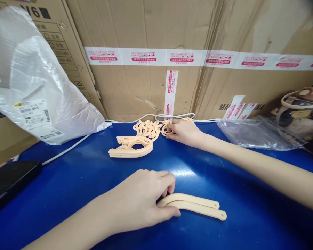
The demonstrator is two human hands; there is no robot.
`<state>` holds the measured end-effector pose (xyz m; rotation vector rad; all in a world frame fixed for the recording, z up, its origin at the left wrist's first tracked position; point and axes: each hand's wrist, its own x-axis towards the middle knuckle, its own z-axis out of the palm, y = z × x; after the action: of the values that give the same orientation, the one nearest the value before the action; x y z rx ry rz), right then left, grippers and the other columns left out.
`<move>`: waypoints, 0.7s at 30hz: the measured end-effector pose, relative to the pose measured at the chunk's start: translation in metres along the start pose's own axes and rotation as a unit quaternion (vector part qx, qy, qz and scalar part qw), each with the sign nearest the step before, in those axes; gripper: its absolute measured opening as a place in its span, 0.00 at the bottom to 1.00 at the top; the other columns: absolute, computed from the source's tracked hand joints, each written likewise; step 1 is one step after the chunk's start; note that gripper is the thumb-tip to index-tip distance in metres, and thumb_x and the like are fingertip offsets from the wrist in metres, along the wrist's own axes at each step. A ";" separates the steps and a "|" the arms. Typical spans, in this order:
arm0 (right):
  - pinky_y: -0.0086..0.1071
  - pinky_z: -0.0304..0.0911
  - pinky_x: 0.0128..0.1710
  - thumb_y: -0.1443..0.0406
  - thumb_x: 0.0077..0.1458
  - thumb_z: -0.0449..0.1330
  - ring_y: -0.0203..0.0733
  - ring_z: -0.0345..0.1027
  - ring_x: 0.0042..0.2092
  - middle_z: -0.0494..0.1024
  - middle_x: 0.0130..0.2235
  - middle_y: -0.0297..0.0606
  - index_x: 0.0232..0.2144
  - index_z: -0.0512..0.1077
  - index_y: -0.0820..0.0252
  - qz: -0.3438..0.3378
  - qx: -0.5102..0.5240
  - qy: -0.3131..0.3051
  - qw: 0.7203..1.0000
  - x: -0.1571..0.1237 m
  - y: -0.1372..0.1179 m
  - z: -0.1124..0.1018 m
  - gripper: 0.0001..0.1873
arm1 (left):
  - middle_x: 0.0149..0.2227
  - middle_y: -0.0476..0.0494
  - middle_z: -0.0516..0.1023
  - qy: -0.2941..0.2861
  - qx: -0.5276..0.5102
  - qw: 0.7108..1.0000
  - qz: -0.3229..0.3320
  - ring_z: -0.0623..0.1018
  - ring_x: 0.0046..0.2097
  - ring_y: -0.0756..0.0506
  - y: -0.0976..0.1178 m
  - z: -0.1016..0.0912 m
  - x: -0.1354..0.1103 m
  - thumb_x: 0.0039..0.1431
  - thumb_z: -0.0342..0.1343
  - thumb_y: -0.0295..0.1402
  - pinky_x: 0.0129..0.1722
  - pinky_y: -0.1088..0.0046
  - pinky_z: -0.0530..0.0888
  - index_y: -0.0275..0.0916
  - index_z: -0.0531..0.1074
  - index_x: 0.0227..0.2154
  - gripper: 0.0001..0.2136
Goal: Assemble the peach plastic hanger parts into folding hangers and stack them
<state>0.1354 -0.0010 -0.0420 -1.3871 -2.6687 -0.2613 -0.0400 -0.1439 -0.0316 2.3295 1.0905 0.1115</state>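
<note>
In front of me, my left hand (pixel 151 198) is closed round the left end of two curved cream plastic strips (pixel 198 205), which look like folding-hanger arms. They lie side by side, each with a small hole at its right end. Farther back, my right hand (pixel 184 132) reaches to the right side of a pile of cream hook-shaped plastic pieces (pixel 146 128). Its thumb and fingers pinch a curved cream piece (pixel 166 129), mostly hidden by the hand. A neat stack of similar curved cream strips (pixel 131 151) lies left of the pile.
Large cardboard boxes (pixel 141 86) stand along the back of the blue table (pixel 75 194). A white plastic mailer bag (pixel 41 80) leans at left, above a black phone-like device (pixel 13 184). A white cable (pixel 65 149) runs behind. At right lie a clear plastic bag (pixel 253 133) and a dark handled bag (pixel 302 118).
</note>
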 end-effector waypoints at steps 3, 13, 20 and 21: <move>0.31 0.56 0.31 0.60 0.55 0.59 0.46 0.72 0.38 0.78 0.37 0.42 0.33 0.75 0.59 0.036 0.011 -0.021 0.999 0.009 -0.001 0.000 0.09 | 0.28 0.57 0.70 0.001 -0.002 1.000 -0.001 0.68 0.27 0.52 -0.001 0.000 0.000 0.54 0.61 0.40 0.25 0.76 0.56 0.41 0.64 0.28 0.12; 0.28 0.52 0.25 0.59 0.50 0.64 0.39 0.70 0.30 0.79 0.28 0.35 0.28 0.78 0.58 0.062 0.087 -0.070 0.992 0.025 0.006 -0.007 0.08 | 0.26 0.57 0.70 0.001 -0.013 1.000 0.000 0.68 0.27 0.52 -0.001 -0.001 0.001 0.53 0.62 0.41 0.24 0.77 0.57 0.40 0.64 0.26 0.14; 0.28 0.52 0.29 0.61 0.53 0.63 0.38 0.69 0.33 0.78 0.32 0.35 0.33 0.77 0.58 0.006 0.131 -0.010 0.991 -0.003 -0.001 -0.024 0.07 | 0.28 0.54 0.72 0.007 0.007 1.000 -0.001 0.70 0.28 0.50 -0.001 0.001 0.002 0.54 0.61 0.42 0.24 0.75 0.56 0.40 0.65 0.27 0.13; 0.28 0.53 0.30 0.61 0.53 0.64 0.37 0.69 0.33 0.78 0.32 0.34 0.33 0.76 0.58 -0.011 0.141 -0.012 0.990 -0.011 -0.004 -0.026 0.07 | 0.28 0.54 0.72 0.010 0.009 1.000 -0.002 0.70 0.27 0.50 -0.001 0.002 0.002 0.54 0.61 0.43 0.24 0.75 0.56 0.40 0.65 0.27 0.13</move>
<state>0.1394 -0.0169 -0.0188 -1.2791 -2.6142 0.1282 -0.0385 -0.1427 -0.0336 2.3468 1.1100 0.1228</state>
